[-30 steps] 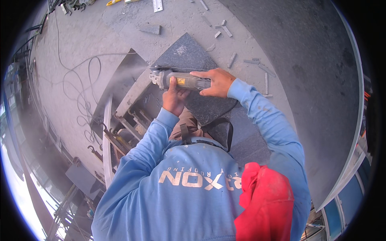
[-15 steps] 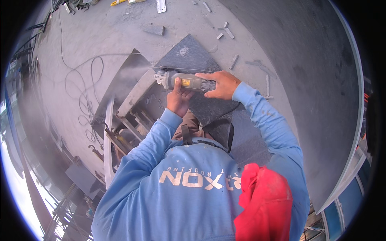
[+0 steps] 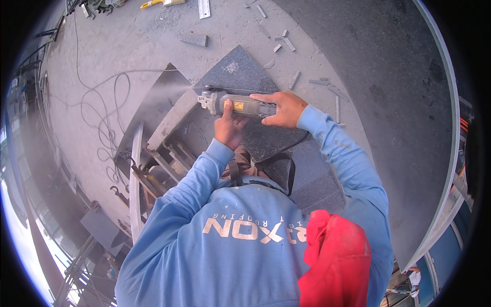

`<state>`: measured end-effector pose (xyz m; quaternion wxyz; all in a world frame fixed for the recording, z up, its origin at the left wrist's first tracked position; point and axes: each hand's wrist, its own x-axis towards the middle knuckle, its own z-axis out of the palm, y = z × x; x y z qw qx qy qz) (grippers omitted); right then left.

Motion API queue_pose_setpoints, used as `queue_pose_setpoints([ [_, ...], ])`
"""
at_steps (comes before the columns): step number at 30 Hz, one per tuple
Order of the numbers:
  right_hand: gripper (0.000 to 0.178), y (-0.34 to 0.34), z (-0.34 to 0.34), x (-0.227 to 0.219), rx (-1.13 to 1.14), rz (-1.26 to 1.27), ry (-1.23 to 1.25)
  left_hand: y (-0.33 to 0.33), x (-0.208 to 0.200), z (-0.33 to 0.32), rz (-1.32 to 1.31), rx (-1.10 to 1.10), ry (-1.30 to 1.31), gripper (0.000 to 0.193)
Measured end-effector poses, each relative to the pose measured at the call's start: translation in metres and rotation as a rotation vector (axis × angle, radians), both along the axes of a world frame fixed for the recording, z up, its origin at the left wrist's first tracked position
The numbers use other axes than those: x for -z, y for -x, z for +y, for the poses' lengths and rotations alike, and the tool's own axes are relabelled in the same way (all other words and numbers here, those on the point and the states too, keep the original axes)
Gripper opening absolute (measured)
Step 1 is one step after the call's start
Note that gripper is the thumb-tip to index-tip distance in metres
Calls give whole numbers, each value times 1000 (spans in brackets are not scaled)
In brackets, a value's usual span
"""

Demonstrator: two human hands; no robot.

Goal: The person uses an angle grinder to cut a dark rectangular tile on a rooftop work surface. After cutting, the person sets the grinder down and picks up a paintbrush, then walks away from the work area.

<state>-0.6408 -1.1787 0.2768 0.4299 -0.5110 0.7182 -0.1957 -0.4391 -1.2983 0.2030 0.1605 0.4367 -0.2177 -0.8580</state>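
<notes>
Both my hands hold an angle grinder (image 3: 241, 104) with a grey body and a yellow label. My left hand (image 3: 229, 129) grips it near the head from below, thumb up along the casing. Around the rear end of the body wraps my right hand (image 3: 289, 108). The grinder's disc side meets a dark grey speckled stone slab (image 3: 240, 69) along a pale straight line, and a plume of dust sprays off to the left. Nearer me, more of the dark stone (image 3: 268, 134) shows below the tool. How deep the disc sits is hidden.
Thin stone offcuts (image 3: 295, 80) lie scattered on the dusty floor. A cable (image 3: 110, 115) loops at the left, near clamps and metal bars (image 3: 163, 163). A large dark sheet (image 3: 399, 102) curves along the right. A paintbrush (image 3: 162, 3) and a ruler (image 3: 204, 8) lie far off.
The grinder has barely shifted against the slab, and both hands keep their hold. The dust plume at the left looks denser and brighter. My view has moved slightly.
</notes>
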Motion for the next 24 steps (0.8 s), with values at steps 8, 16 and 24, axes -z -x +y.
queue_pose_setpoints([
  [8, 79, -12, -24, 14, -17, -6, 30, -12, 12, -22, -11, -54, -7, 64],
  [16, 80, -12, -15, 5, -5, 16, 25, -10, 4, -17, -4, -30, -20, 66],
  [24, 79, 4, 16, -5, 15, 14, 53, 7, -3, 12, 3, -15, -29, 63],
])
